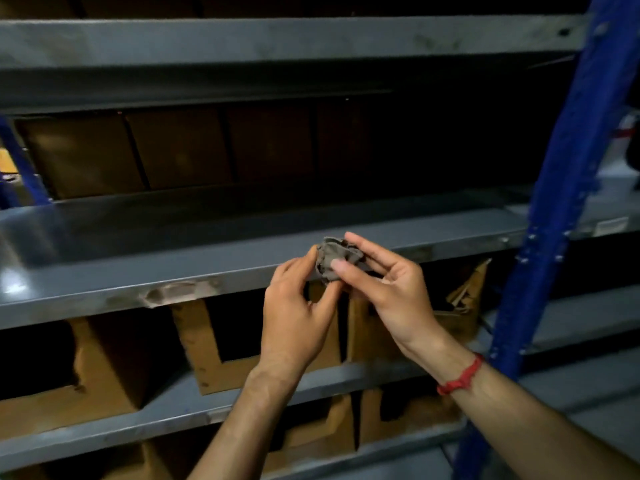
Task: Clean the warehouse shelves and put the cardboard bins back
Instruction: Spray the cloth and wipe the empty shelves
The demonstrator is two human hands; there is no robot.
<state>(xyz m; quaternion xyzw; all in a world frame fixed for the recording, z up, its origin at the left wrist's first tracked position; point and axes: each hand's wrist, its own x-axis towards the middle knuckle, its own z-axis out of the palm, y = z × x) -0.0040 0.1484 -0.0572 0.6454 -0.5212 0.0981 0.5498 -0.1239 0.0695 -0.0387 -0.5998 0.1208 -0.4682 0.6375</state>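
Note:
A small crumpled grey cloth (334,258) is held between both hands in front of the grey metal shelf (138,244). My left hand (298,306) pinches its left side with thumb and fingertips. My right hand (384,282) grips its right side, thumb across the front, a red thread on the wrist. The shelf board behind the hands is bare at the front, with brown cardboard bins (83,157) pushed to its dark back. More cardboard bins (214,348) stand on the shelf below.
A blue upright post (561,209) of the rack rises on the right. Another grey shelf (277,39) runs overhead. A torn cardboard bin (464,299) sits by the post. The lowest shelf (121,434) holds further bins.

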